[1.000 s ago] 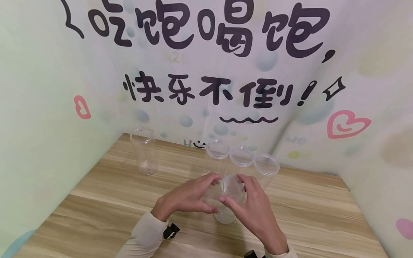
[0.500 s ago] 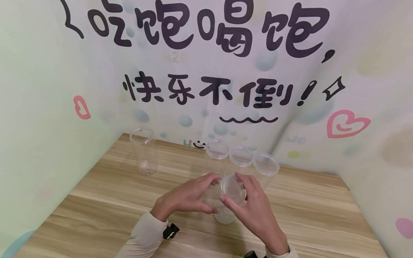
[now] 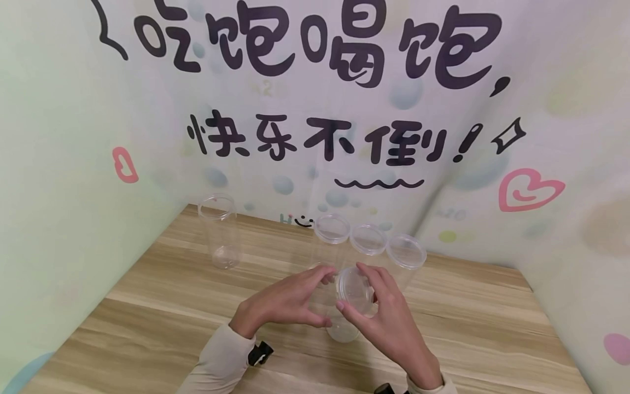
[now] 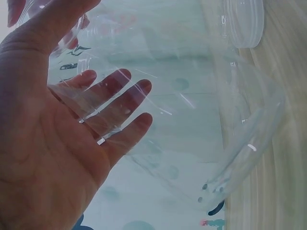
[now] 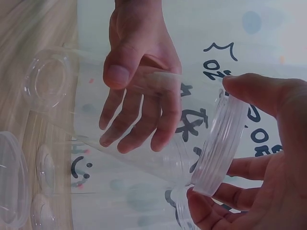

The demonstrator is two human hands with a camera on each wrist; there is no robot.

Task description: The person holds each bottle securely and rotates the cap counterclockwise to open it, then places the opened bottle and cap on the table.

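Note:
In the head view my left hand (image 3: 287,298) holds a clear plastic jar (image 3: 342,328) at its side, thumb and fingers on either side of the wall. The jar's see-through body (image 4: 192,124) spans the left wrist view. At the jar's mouth my right hand (image 3: 391,323) grips a clear ribbed lid (image 5: 220,141) by its rim, thumb on one side and fingers on the other. The lid faces up towards the head camera, tilted. I cannot tell whether it is fully seated on the jar.
Behind my hands stand three clear jars in a row, a left one (image 3: 332,230), a middle one (image 3: 368,239) and a right one (image 3: 406,251), each with a thick rim. Another clear jar (image 3: 219,232) stands at the back left of the wooden table (image 3: 162,312). A printed backdrop (image 3: 275,180) rises behind.
The right hand's fingers have shifted slightly leftward around the lid's rim. The left hand and the jar have stayed in place.

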